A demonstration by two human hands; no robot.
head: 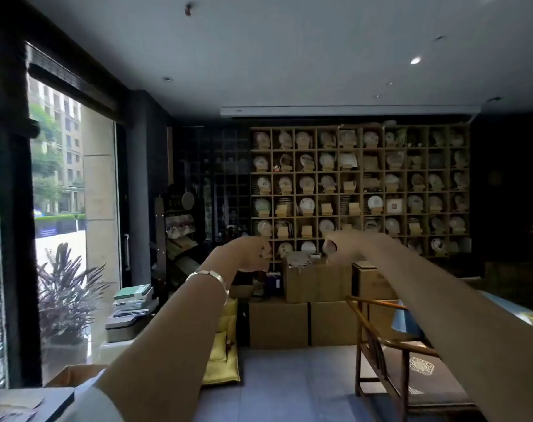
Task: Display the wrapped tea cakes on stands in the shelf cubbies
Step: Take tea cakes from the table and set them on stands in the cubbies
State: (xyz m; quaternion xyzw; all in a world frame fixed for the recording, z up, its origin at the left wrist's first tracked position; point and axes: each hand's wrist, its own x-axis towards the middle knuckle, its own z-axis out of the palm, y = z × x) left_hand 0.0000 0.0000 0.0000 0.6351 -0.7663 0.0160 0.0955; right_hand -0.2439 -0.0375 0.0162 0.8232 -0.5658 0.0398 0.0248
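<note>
Across the room a wooden shelf wall (pixel 362 190) of square cubbies holds several round wrapped tea cakes (pixel 375 202) on small wooden stands; some stands (pixel 354 208) are bare. Both my arms reach straight out at chest height, far short of the shelf. My left hand (pixel 248 254), with a silver bracelet on its wrist, has its fingers curled in and holds nothing. My right hand (pixel 341 248) is curled the same way, also with nothing in it. A gap about a hand wide separates the two.
Stacked cardboard boxes (pixel 317 284) stand on the floor before the shelf. A wooden armchair (pixel 390 354) sits at right beside a table edge (pixel 521 309). Yellow cushions (pixel 221 354), a pile of books (pixel 132 300) and a potted plant (pixel 64 293) line the window side at left.
</note>
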